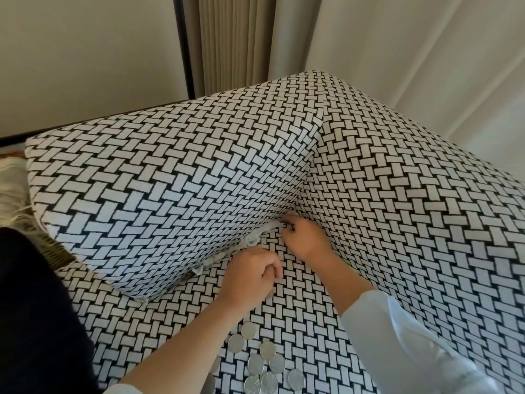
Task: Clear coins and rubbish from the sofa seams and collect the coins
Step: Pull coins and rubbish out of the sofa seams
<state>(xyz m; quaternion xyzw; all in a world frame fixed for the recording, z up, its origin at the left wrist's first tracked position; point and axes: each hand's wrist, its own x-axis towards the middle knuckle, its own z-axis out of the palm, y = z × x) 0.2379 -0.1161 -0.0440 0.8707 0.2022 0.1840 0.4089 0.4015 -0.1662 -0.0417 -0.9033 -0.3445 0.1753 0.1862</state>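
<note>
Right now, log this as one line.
right hand at seam | left hand curled over seat | white rubbish in seam | coins clustered on seat

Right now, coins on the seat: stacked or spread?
Spread: the coins lie flat in a loose cluster on the sofa seat, a few edges overlapping.

No legible text, numbers, brands or signs in view. Coins, a loose silver cluster on the seat well in front of the back cushion: faces catch glare, and any relief or denomination is too blurred to read. The back cushion carries only a black-and-white basket-weave print. White scraps at the foot of the back cushion: any print too small to tell.
</note>
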